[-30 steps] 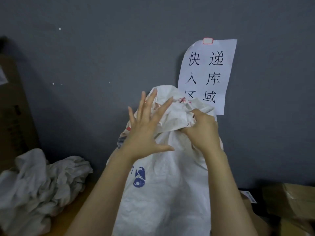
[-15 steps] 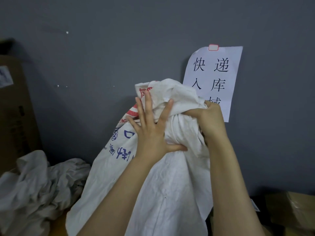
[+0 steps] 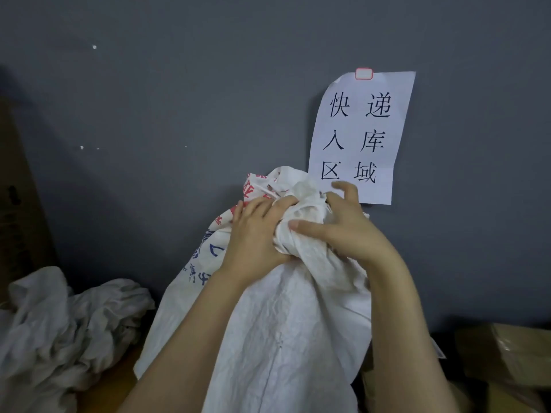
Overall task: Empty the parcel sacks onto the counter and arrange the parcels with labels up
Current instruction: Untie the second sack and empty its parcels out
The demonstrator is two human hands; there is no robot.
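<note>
A white woven parcel sack [image 3: 286, 338] with red and blue print stands upright in front of me, its top bunched together. My left hand [image 3: 256, 236] grips the bunched cloth from the left, fingers curled into the folds. My right hand [image 3: 343, 231] holds the same bunch from the right, thumb across the front and fingers curled over the top. What is inside the sack is hidden. At the lower right lie brown cardboard parcels [image 3: 507, 353], partly behind the sack.
A crumpled white sack [image 3: 59, 323] lies at the lower left on the wooden counter [image 3: 116, 383]. A large cardboard box [image 3: 21, 204] stands at the left edge. A paper sign [image 3: 360, 135] hangs on the grey wall behind.
My left hand went from spread flat on the sack to gripping its bunched top. My right hand shifted its hold, thumb now across the front. The sack's top is gathered tighter.
</note>
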